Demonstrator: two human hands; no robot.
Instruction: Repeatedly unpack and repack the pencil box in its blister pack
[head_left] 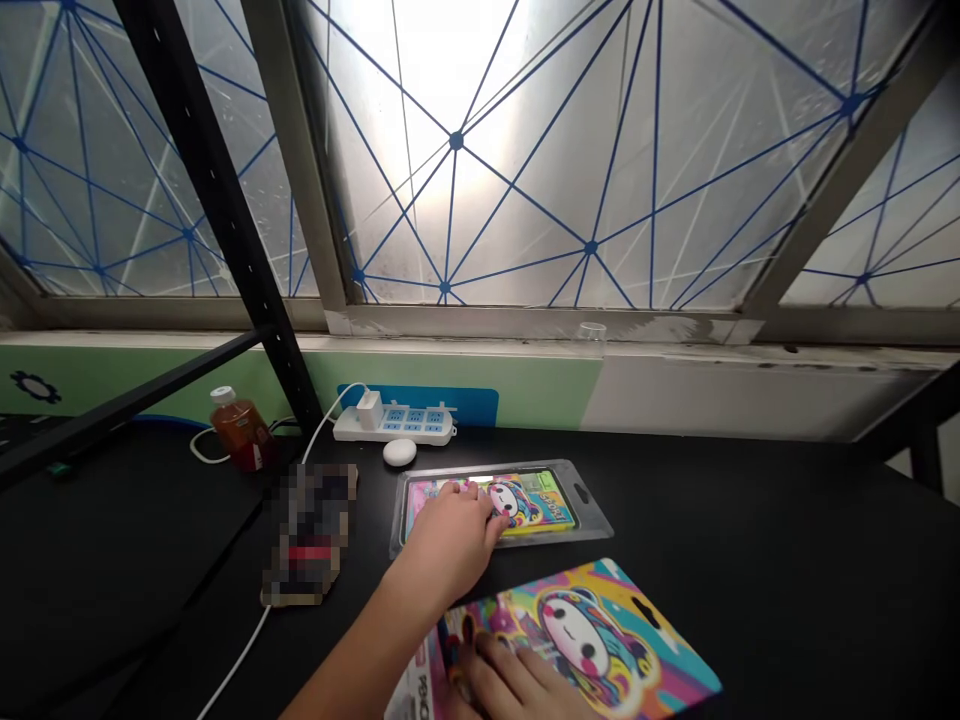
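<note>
My left hand (450,540) reaches forward and lies flat, fingers stretched out, on a clear plastic blister pack (592,520) holding a colourful cartoon-printed item (536,500). The pack lies on the black table (750,540). Nearer to me, my right hand (517,685) rests at the bottom edge of the view. Its fingers curl over the left part of a colourful cartoon-printed card (600,640). The right hand's thumb is hidden.
A white power strip (397,422) with a plug and white cable, a small white puck (400,452) and a bottle of brown drink (240,428) stand at the table's back. A blurred-out object (311,535) lies left of the pack. A black rack post (217,200) rises at left.
</note>
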